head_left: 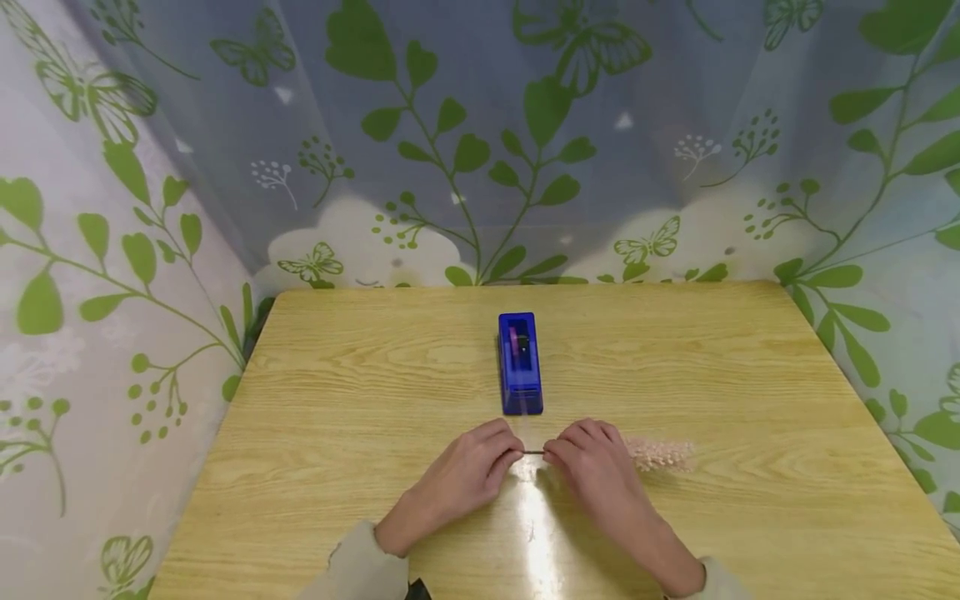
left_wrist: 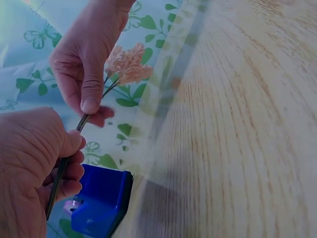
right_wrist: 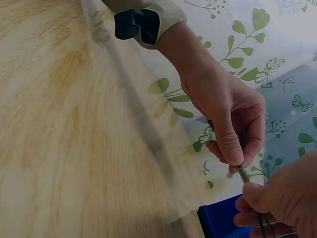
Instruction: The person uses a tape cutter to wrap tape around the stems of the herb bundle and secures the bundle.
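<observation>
Just in front of the blue tape dispenser (head_left: 520, 363), a thin dried flower stem (head_left: 533, 452) is pinched between both hands: left hand (head_left: 465, 472) grips its bare end, right hand (head_left: 596, 463) grips nearer the pink flower tuft (head_left: 660, 454). All above the wooden table (head_left: 337, 400).

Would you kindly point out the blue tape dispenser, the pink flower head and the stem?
tape dispenser (head_left: 520, 367): head view, top face.
flower head (left_wrist: 129, 63): left wrist view, pink tuft.
stem (left_wrist: 83, 121): left wrist view, between the hands.
</observation>
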`<state>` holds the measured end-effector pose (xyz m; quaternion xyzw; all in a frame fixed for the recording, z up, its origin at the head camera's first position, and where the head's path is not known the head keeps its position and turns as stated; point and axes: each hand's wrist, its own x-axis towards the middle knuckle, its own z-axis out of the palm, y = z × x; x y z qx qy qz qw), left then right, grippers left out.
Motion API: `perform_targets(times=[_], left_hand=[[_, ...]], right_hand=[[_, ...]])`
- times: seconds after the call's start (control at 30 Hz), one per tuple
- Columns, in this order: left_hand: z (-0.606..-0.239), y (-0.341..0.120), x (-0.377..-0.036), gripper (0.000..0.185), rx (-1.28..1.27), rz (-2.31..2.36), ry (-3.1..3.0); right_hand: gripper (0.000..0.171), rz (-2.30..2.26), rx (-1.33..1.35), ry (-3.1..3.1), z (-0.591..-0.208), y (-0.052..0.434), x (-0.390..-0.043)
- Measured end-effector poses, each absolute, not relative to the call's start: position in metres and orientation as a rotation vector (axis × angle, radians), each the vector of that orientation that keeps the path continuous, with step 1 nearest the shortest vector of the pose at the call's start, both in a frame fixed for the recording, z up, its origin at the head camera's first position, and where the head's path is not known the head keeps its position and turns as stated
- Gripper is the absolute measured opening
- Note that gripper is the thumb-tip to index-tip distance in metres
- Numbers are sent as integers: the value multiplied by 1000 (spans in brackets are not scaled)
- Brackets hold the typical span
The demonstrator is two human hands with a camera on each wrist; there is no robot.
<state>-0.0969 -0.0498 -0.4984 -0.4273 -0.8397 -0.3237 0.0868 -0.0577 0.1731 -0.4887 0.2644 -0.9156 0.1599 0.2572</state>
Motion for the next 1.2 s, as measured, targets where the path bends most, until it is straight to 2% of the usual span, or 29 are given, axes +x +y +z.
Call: perform_targets(times=[0.4, 0.63, 0.9, 1.2], left_hand=[[-503, -50, -96, 6, -1240, -1115, -2458], [-504, -51, -95, 23, -1243, -1148, -2451], [-501, -49, -94, 16, -1251, -1047, -2403], [-502, -49, -95, 16, -1271, -933, -2391]], right_hand=[[11, 620, 732, -2505, -495, 175, -57], [13, 645, 743, -2489, -497, 177, -56], [14, 668, 750, -2456, -496, 176, -57], [8, 744, 685, -2581, -489, 176, -57]])
